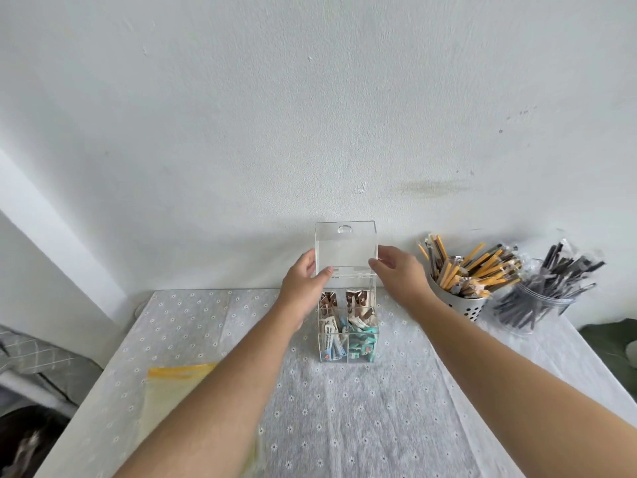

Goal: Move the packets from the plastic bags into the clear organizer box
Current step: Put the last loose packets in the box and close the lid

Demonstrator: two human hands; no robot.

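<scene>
Bag (179, 384) flat near-left. Box (347, 343) upright, lid (345, 248) standing vertical; left hand (303, 281), right hand (400, 274) fingers (376, 263) pinch its side edges.

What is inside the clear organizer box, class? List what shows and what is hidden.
Brown packets in the two far compartments, white-and-blue packets near left, teal packets near right. The near packets hide the lower part of the far compartments.

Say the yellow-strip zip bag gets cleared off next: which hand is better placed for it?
Left, probably. The zip bag lies left on the table, beside the left forearm; the left hand need only draw back from the lid. The right hand would have to cross the organizer box.
</scene>
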